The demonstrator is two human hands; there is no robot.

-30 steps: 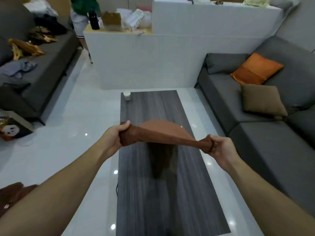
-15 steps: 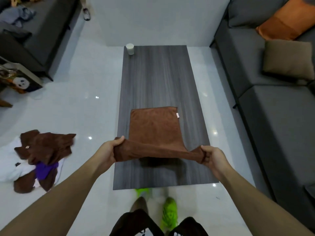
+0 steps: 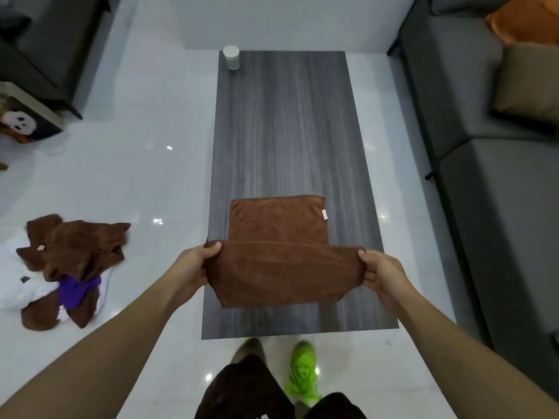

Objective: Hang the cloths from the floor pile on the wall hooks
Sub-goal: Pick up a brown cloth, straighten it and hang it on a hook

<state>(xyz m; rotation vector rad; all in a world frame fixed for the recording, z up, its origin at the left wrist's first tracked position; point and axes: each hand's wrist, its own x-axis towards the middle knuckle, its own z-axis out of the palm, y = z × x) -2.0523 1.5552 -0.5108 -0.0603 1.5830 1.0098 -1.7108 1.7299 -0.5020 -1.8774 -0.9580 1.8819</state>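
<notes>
folding now, not hanging: since a second ago the brown cloth (image 3: 281,267) has dropped onto the surface (image 3: 287,131), left hand (image 3: 193,264) and right hand (image 3: 379,272) pinching its near corners; floor pile (image 3: 65,267) waits.

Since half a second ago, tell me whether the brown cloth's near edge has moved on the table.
Yes. The hands have folded the brown cloth's near part toward the table's front edge, so it now covers more tabletop.
</notes>
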